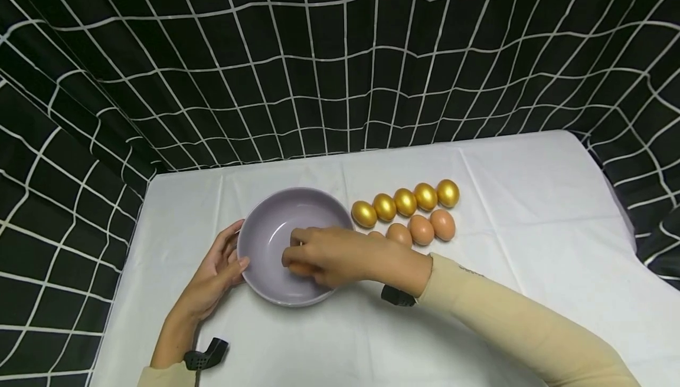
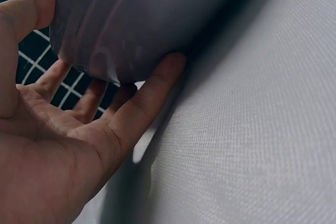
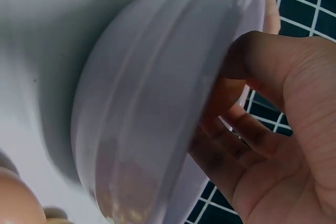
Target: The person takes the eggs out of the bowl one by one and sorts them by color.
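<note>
A round lilac bowl [image 1: 268, 230] stands on the white cloth. At its left side my left hand [image 1: 215, 278] holds it, the thumb at the rim and the other fingers spread along the outer wall. My right hand [image 1: 332, 257] reaches over the right rim into the bowl and grips a brown egg [image 1: 301, 269], partly hidden by the fingers. In the right wrist view the egg [image 3: 228, 95] shows between thumb and fingers, behind the bowl's edge. The rest of the bowl's inside that shows holds nothing else.
Right of the bowl, several golden eggs [image 1: 405, 202] lie in a slanting row. Nearer me runs a row of several brown eggs [image 1: 421, 230], one partly covered by my right wrist. A black curtain with white grid lines [image 1: 345, 80] hangs behind the white-covered table [image 1: 531, 216].
</note>
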`<control>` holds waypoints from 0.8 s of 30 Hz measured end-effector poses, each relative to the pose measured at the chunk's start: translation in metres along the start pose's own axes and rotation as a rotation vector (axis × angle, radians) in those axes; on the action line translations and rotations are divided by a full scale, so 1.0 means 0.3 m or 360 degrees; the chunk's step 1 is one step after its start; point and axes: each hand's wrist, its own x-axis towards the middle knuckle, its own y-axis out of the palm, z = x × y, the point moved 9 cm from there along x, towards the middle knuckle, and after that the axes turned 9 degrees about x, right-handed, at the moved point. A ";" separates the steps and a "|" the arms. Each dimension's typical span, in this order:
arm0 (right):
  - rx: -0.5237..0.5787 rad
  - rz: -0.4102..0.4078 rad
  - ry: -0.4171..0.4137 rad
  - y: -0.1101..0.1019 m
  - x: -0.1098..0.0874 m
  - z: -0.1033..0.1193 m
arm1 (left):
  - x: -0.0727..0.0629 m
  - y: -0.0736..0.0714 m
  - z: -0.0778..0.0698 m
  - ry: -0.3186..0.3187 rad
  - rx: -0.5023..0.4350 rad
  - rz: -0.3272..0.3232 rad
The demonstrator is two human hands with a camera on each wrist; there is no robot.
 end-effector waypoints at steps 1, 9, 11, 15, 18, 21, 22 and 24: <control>-0.0006 0.0002 -0.0001 0.006 0.000 0.001 | -0.001 0.001 -0.002 0.0002 0.0005 0.0005; -0.0042 -0.0022 0.0022 0.020 0.003 0.019 | 0.017 -0.005 -0.024 0.0046 0.0013 0.0048; -0.0063 -0.0027 0.0032 0.020 -0.004 0.020 | 0.018 0.000 -0.020 0.0034 0.0013 0.0063; -0.0120 -0.0069 0.0030 0.013 -0.012 0.022 | 0.014 0.003 -0.015 0.0034 0.0005 0.0051; -0.0115 -0.0098 0.0021 0.007 -0.014 0.025 | 0.002 0.002 -0.008 0.0032 0.0002 0.0039; -0.0058 -0.0113 0.0032 0.002 -0.018 0.025 | -0.009 0.001 -0.003 0.0029 0.0003 0.0033; -0.0036 -0.0115 0.0044 0.000 -0.021 0.022 | -0.010 0.001 -0.002 0.0028 0.0003 0.0033; 0.0029 -0.0128 0.0075 -0.003 -0.028 0.012 | -0.009 0.002 -0.002 0.0029 0.0008 0.0036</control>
